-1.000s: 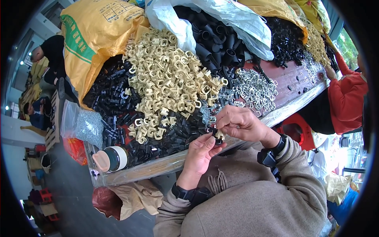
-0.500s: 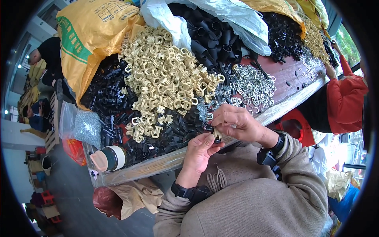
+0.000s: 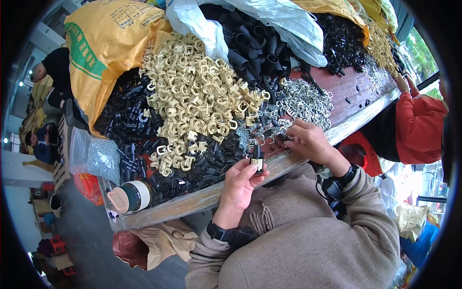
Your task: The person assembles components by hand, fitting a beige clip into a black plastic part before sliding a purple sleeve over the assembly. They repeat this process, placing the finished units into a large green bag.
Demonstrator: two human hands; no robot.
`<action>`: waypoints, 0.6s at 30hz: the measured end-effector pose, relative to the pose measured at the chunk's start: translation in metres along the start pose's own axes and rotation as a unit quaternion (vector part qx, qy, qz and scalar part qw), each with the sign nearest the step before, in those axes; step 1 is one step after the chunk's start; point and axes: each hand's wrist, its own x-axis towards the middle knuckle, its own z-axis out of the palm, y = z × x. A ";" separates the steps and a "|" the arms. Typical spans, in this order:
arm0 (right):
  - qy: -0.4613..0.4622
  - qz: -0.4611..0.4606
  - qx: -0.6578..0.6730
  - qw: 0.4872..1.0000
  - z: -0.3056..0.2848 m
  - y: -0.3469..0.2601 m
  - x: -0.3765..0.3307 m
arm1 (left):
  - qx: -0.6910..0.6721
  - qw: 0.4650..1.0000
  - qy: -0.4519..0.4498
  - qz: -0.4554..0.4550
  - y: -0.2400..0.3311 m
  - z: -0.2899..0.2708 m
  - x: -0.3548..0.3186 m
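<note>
My left hand [image 3: 238, 187] is closed at the table's front edge. Between its thumb and fingers stands a small black plastic part with a cream clip [image 3: 257, 160] on it. My right hand [image 3: 313, 145] is apart from it, low over the tabletop just in front of the metal clips [image 3: 306, 103]. Its fingers are bent and drawn together; what they pinch is too small to make out. Left of the hands spreads a big heap of cream plastic clips [image 3: 197, 91], with small black pieces [image 3: 207, 161] in front of it.
Black funnel-shaped parts [image 3: 250, 48] lie under a white sack at the back. A yellow sack [image 3: 115, 33] leans at the left. A bottle with a pink lid [image 3: 139, 192] and a bag of small metal bits [image 3: 103, 161] are at the left corner. A person in red [image 3: 421, 127] is at the right.
My hands have come apart. The right one has moved right, to the small metal pieces, while the left keeps the black part, now upright and in plain sight.
</note>
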 end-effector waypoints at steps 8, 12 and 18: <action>0.006 0.016 -0.066 0.998 0.024 0.004 0.005 | -0.008 1.000 0.001 0.010 -0.001 -0.001 0.001; -0.008 0.008 -0.012 1.000 0.025 0.005 0.008 | 0.010 1.000 0.017 0.021 -0.003 0.003 0.000; 0.024 -0.042 0.052 0.998 0.024 0.005 0.011 | 0.012 0.999 0.031 0.043 -0.004 0.002 0.000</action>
